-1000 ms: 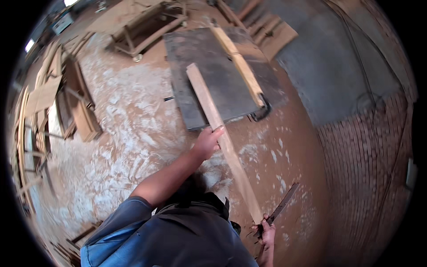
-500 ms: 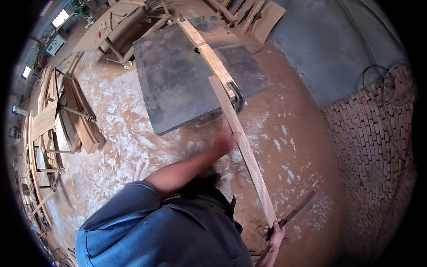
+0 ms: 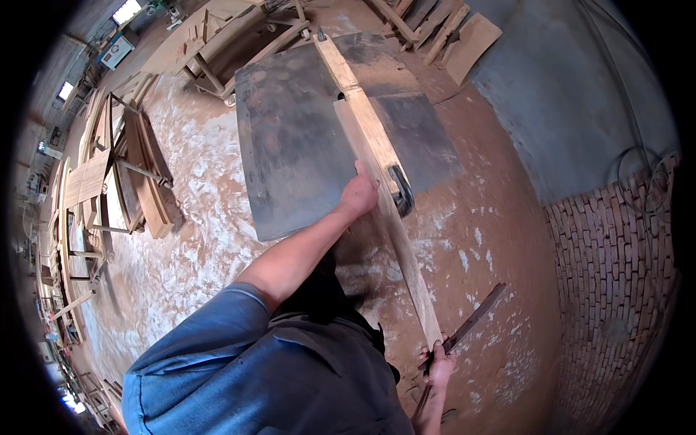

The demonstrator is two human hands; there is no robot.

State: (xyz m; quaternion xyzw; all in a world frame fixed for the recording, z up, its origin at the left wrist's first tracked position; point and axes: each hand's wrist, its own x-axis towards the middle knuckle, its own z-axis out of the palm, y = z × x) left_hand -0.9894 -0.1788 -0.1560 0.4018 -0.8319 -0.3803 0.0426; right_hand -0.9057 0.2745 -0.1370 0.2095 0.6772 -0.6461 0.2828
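Observation:
A long, narrow wooden board [image 3: 401, 239] slants from near my right side up over a dark metal table [image 3: 286, 156]. My left hand [image 3: 361, 192] is closed on its left edge, partway along. At the near end, my right hand [image 3: 440, 365] grips the board with its fingers wrapped round it. The board's far part lies alongside a pale wooden fence [image 3: 370, 127] on the tabletop, close against it or nearly so. A black clamp [image 3: 401, 192] sits at the fence's near end, and a smaller clamp [image 3: 321, 34] at its far end.
A dark wooden strip [image 3: 478, 315] lies low beside my right hand. Racks of boards [image 3: 148, 188] stand on the left, and a wheeled wooden trolley [image 3: 235, 43] at the back. Planks [image 3: 471, 47] lean near the grey wall [image 3: 522, 109]; a brick wall [image 3: 602, 290] is at right.
The board has moved forward over the table and now lies closer along the fence. My left hand has gone forward with it; the right still holds the near end. The view has shifted slightly.

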